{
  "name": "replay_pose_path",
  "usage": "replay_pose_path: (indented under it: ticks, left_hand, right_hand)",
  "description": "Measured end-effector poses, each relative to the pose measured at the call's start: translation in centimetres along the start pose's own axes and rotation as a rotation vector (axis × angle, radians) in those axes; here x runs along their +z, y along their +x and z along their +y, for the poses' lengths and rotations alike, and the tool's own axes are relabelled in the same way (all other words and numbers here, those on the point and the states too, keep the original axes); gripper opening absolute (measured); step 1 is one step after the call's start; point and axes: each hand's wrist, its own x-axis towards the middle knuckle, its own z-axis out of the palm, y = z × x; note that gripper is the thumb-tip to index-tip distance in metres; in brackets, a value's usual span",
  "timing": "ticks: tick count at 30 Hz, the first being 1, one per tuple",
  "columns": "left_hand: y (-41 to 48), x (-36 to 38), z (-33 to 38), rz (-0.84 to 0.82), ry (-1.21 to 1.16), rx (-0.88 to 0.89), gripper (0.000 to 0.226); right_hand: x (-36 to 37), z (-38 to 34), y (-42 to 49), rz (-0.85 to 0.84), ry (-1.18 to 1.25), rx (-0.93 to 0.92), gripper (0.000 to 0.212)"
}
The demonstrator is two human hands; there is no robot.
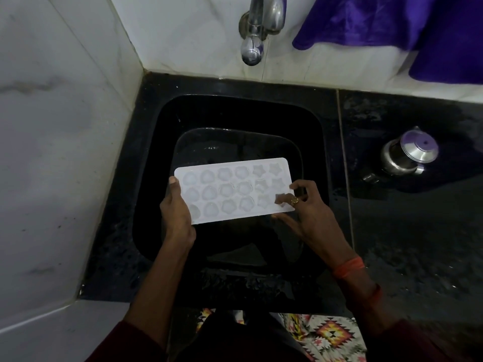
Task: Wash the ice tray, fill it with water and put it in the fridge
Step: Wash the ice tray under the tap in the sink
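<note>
Pinching the ice tray by its ends, left hand and right hand hold it over the black sink.

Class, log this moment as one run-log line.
left hand: grips ice tray, left end | right hand: holds right end | tray: over sink | tap: no water seen

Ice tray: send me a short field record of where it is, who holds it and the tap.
ice tray: white, cavities up, held over the sink
left hand: grips its left end
right hand: holds its right end
tap: above sink, no stream visible
steel jug: on the counter, right of sink
purple cloth: hangs upper right
</note>
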Motion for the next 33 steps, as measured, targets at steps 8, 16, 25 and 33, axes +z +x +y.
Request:
replay_pose_path:
  ticks: [8, 16, 25, 33]
  left_hand:
    - [0.01, 0.15, -0.08, 0.015, 0.018, 0.011, 0.051]
    - [0.02, 0.07, -0.07, 0.009, 0.011, 0.024, 0.047]
    - [-0.02, 0.14, -0.02, 0.022, 0.030, 0.061, 0.039]
    - [-0.19, 0.21, 0.03, 0.015, 0.042, 0.083, 0.039]
  right_hand:
    - [-0.16, -0.14, -0.25, -0.001, 0.017, 0.008, 0.043]
    - [-0.18, -0.17, -0.17, -0.031, 0.011, 0.017, 0.047]
    - [-0.14, -0.48, 0.05, -0.068, -0.039, 0.043, 0.050]
    - [-0.42, -0.63, -0.20, -0.036, -0.029, 0.065, 0.047]
